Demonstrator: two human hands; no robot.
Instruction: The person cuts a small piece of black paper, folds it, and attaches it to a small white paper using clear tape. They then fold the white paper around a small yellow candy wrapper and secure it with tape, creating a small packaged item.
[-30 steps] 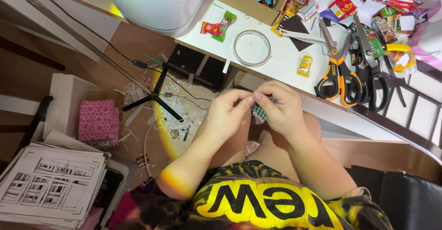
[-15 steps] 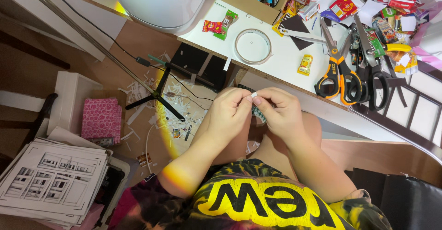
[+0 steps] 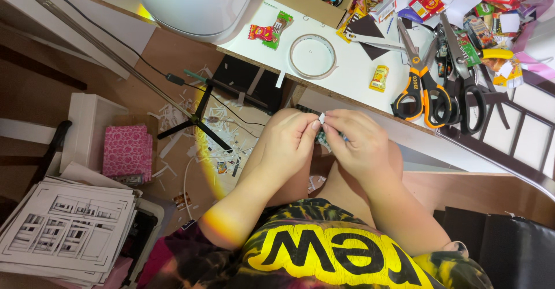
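Both hands are meeting over the lap — the left hand (image 3: 289, 135) and right hand (image 3: 355, 141) are pinching a small white paper piece (image 3: 321, 118) between their fingertips, just below the edge of the white tabletop (image 3: 347, 75), with orange-handled scissors (image 3: 419, 83) lying nearby.

Bright, even indoor light. The white tabletop (image 3: 352, 75) is close to overexposed, with glare on the white curved object (image 3: 196, 2) at top. A yellow-orange lens flare arcs across the floor (image 3: 173, 52) and one forearm. Shadows are soft. Focus is sharp centrally; wide-angle bending shows at the edges.
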